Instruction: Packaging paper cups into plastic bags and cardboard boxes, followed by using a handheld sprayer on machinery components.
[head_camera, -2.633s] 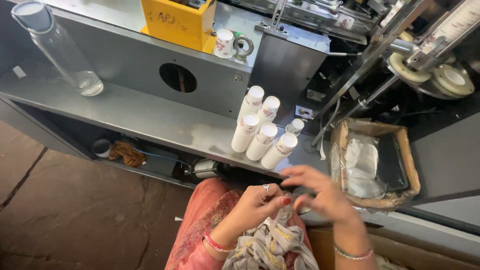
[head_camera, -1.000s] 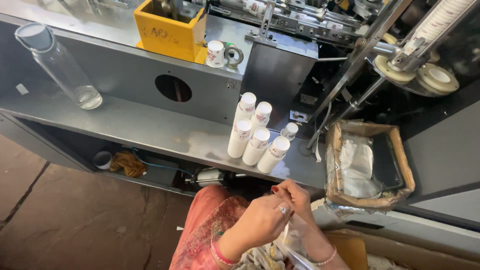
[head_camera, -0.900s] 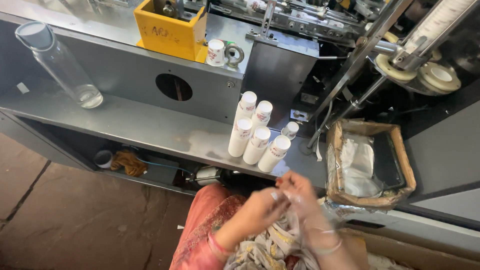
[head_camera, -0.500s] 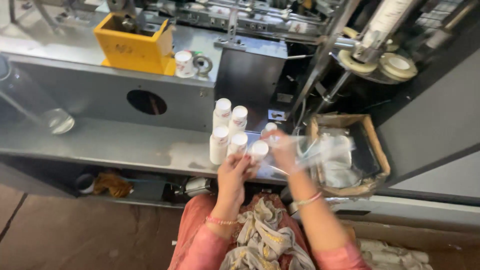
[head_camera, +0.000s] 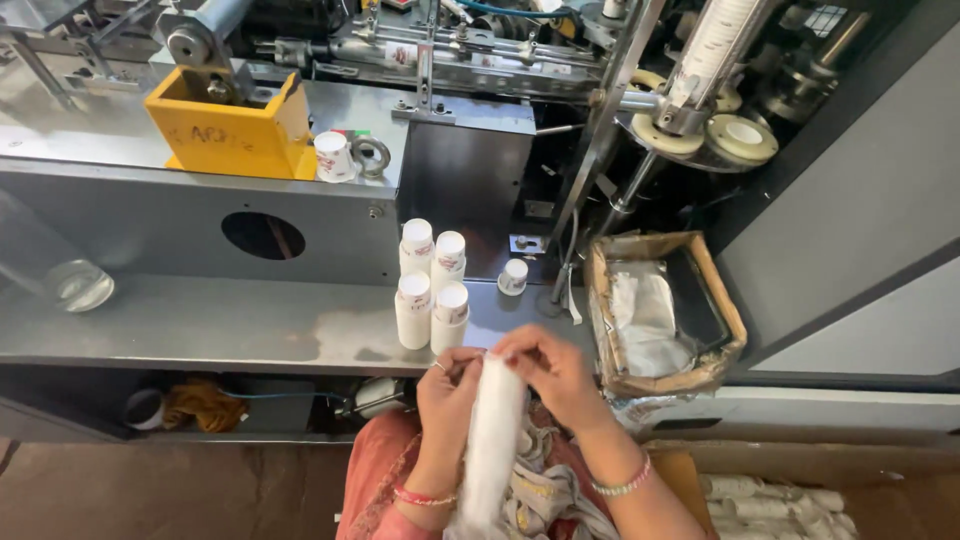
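Observation:
My left hand (head_camera: 447, 397) and my right hand (head_camera: 553, 372) both grip the top end of a long white stack of paper cups (head_camera: 492, 445) in a clear sleeve. It stands upright over my lap, just in front of the grey metal shelf (head_camera: 220, 325). Several short stacks of white paper cups (head_camera: 431, 285) stand on the shelf right behind my hands. A single small cup (head_camera: 514, 276) sits beside them.
A cardboard box lined with clear plastic (head_camera: 660, 310) sits at the right of the shelf. A yellow metal box (head_camera: 228, 125) and a lone cup (head_camera: 333, 156) rest on the machine top. A clear tube (head_camera: 55, 270) lies at far left. More sleeved cup stacks (head_camera: 770, 497) lie at lower right.
My hands came back from the cups on the shelf to my lap and now hold one long sleeved stack upright. One stack has left the shelf group. The camera has shifted right.

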